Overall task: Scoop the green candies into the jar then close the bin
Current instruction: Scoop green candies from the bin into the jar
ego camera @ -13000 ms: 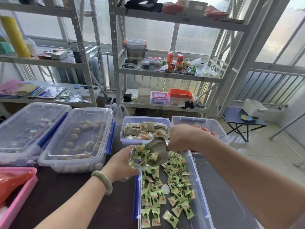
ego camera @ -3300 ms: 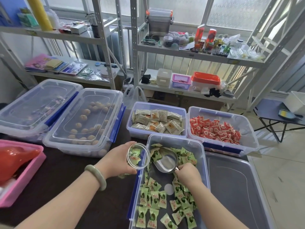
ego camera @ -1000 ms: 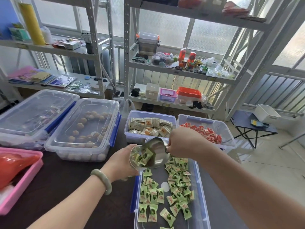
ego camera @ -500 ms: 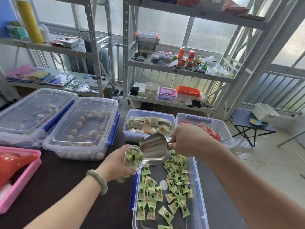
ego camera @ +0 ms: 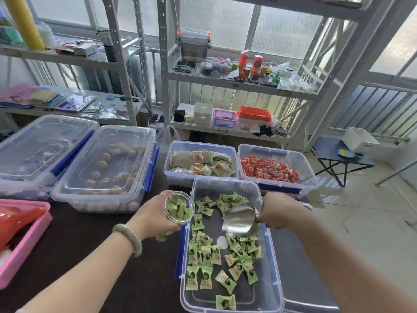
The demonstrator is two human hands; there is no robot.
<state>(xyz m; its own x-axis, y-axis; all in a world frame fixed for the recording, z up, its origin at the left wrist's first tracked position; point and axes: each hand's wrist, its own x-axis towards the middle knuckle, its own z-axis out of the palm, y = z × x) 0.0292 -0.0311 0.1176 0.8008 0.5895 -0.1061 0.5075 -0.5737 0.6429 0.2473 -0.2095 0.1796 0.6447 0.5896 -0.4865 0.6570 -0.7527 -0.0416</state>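
An open clear bin with blue latches stands in front of me, with several green wrapped candies scattered over its floor. My left hand grips a small clear jar, tilted with its mouth toward me, over the bin's left rim; green candies show inside it. My right hand holds a metal scoop by its handle, low inside the bin with its empty mouth pointing down toward the candies. The bin's lid lies flat to the right, partly under my right forearm.
Behind the bin stand two open bins, one with beige packets and one with red candies. Two closed bins sit at the left, a pink tray at the far left. Metal shelves fill the back; a folding table stands right.
My right hand has brought the scoop away from the jar's mouth and down into the bin, now empty. The jar holds more green candies and has stayed over the left rim.
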